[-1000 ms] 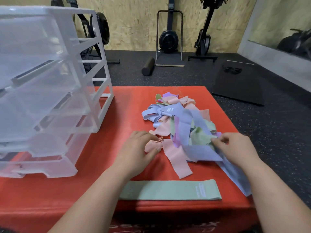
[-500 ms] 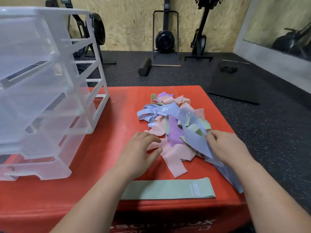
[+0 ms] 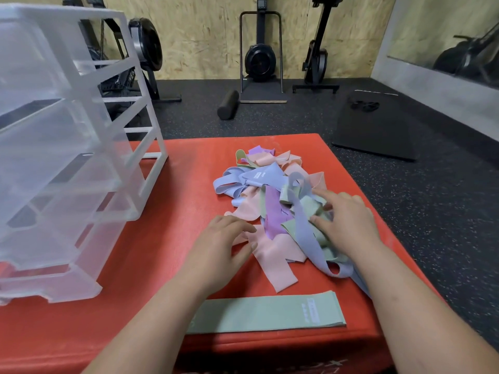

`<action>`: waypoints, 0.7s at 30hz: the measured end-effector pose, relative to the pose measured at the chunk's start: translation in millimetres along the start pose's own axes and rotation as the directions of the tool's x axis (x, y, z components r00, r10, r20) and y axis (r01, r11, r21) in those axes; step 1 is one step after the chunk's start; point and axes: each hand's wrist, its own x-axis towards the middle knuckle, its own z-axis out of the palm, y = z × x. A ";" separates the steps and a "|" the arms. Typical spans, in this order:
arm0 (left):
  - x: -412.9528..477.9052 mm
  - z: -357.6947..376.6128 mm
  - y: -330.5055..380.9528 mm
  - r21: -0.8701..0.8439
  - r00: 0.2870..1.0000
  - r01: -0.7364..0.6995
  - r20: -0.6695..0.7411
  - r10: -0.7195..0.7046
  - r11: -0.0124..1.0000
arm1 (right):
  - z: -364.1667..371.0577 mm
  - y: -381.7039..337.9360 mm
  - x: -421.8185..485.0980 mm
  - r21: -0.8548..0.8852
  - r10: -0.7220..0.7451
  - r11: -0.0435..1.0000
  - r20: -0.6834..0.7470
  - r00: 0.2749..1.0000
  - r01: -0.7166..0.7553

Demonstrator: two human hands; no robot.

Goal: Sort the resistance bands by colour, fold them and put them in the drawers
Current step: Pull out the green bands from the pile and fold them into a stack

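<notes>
A tangled pile of resistance bands (image 3: 270,184) in pink, blue, purple and green lies on the red padded box (image 3: 162,252). One green band (image 3: 270,311) lies flat and apart near the front edge. My left hand (image 3: 224,244) rests palm down on a pink band (image 3: 278,265) at the pile's near left side. My right hand (image 3: 348,225) is on the pile's right side, fingers spread, thumb and forefinger touching a crumpled green band (image 3: 310,209). A long blue band (image 3: 305,236) drapes across the pile beside it. The clear plastic drawer unit (image 3: 67,157) stands at the left with its drawers pulled out.
Beyond the box, on the dark rubber floor, are a black foam roller (image 3: 228,105), upright exercise machines (image 3: 260,58) against the wooden wall and a black mat (image 3: 375,130). The box's right edge runs close to my right arm.
My right hand let go of the long blue band and moved forward onto a green band in the pile. My left hand stayed on the pink band.
</notes>
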 end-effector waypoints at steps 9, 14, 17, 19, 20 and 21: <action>-1.3 -3.4 3.8 0.008 1.000 0.009 0.006 -0.009 1.000 | -3.6 1.6 2.9 0.111 0.056 0.992 0.017 0.998 -0.058; -0.5 -11.5 15.2 -0.031 1.000 0.027 -0.014 -0.027 0.999 | -49.2 -3.7 -0.1 0.411 0.129 0.912 -0.314 0.940 0.012; -2.6 -17.2 24.2 -0.047 0.999 0.019 -0.034 -0.021 0.999 | -74.7 -9.4 -8.5 0.656 0.187 0.748 -0.354 0.917 0.101; -4.0 -21.1 31.2 -0.045 0.998 0.006 -0.057 -0.009 0.999 | -84.8 -14.2 -12.9 0.783 0.197 0.608 -0.304 0.932 0.127; -4.1 -23.5 35.2 -0.044 0.998 0.001 -0.064 -0.003 0.999 | -89.8 -17.3 -16.0 0.829 0.187 0.544 -0.275 0.943 0.134; -4.5 -26.3 40.1 -0.049 0.998 -0.001 -0.067 -0.002 0.999 | -93.9 -19.4 -19.1 0.854 0.173 0.502 -0.256 0.951 0.138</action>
